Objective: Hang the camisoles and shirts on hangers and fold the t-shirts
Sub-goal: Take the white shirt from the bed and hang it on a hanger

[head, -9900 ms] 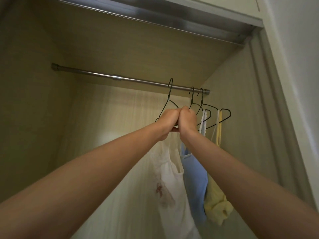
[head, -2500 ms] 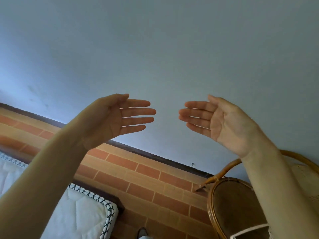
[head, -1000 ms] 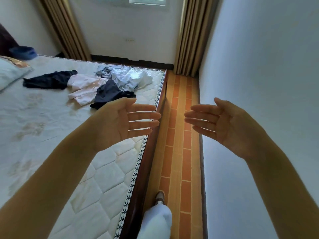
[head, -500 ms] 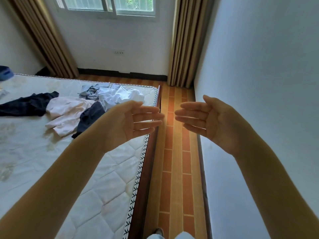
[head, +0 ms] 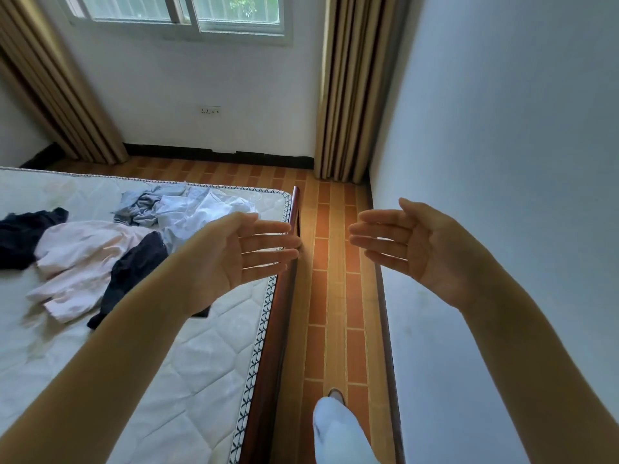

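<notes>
A heap of clothes lies on the white mattress (head: pixel 187 370) at the left: a pale pink garment (head: pixel 80 259), a dark navy one (head: pixel 134 269) beside it, another dark piece (head: pixel 23 236) at the far left, and light blue and white shirts (head: pixel 187 209) at the back. My left hand (head: pixel 234 259) is raised above the mattress corner, palm facing right, fingers straight, holding nothing. My right hand (head: pixel 422 249) is raised over the floor strip, palm facing left, fingers straight, also holding nothing. Both hands are well short of the clothes.
A narrow strip of orange tiled floor (head: pixel 335 296) runs between the bed's wooden frame (head: pixel 284 329) and the white wall (head: pixel 502 162) on the right. Beige curtains (head: pixel 345 95) flank a window (head: pixel 181 11) ahead. My white-trousered leg (head: pixel 338 433) and shoe show below.
I have turned from the wardrobe, where both hands held a hanger, toward the bed. Over the last second the view has moved forward along the floor strip; both hands stay raised and held flat.
</notes>
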`<state>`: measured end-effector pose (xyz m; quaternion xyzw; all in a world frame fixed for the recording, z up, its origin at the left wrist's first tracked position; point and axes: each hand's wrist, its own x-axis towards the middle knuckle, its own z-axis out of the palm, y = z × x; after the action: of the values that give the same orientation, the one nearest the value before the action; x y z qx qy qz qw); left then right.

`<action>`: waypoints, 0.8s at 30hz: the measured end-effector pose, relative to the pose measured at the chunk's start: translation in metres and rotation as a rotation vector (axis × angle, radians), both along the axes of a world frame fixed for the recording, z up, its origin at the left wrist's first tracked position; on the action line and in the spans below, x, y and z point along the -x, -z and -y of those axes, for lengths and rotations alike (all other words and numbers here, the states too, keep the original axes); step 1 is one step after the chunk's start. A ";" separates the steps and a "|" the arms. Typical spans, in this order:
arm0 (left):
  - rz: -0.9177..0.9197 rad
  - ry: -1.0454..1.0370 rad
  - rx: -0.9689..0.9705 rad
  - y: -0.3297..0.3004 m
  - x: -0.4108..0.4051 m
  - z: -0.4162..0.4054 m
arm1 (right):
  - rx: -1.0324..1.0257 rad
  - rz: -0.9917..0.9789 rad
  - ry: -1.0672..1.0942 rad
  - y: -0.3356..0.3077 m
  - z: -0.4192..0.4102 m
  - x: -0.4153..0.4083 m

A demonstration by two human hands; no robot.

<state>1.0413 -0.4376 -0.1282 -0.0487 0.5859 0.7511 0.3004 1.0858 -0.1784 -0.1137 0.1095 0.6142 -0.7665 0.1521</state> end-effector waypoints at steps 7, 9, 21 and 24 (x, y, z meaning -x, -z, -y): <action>-0.056 -0.053 0.024 -0.012 0.119 -0.052 | -0.031 0.000 -0.005 -0.015 -0.052 0.122; -0.041 -0.061 0.019 -0.007 0.144 -0.061 | -0.036 0.013 0.006 -0.015 -0.062 0.150; -0.010 -0.081 0.063 0.007 0.294 -0.086 | -0.018 0.059 -0.021 0.007 -0.089 0.310; -0.013 -0.055 0.045 0.008 0.348 -0.089 | -0.015 0.048 -0.021 0.010 -0.084 0.363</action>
<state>0.6936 -0.3490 -0.1363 -0.0666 0.6032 0.7459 0.2746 0.7227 -0.0943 -0.1232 0.1228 0.6171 -0.7575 0.1739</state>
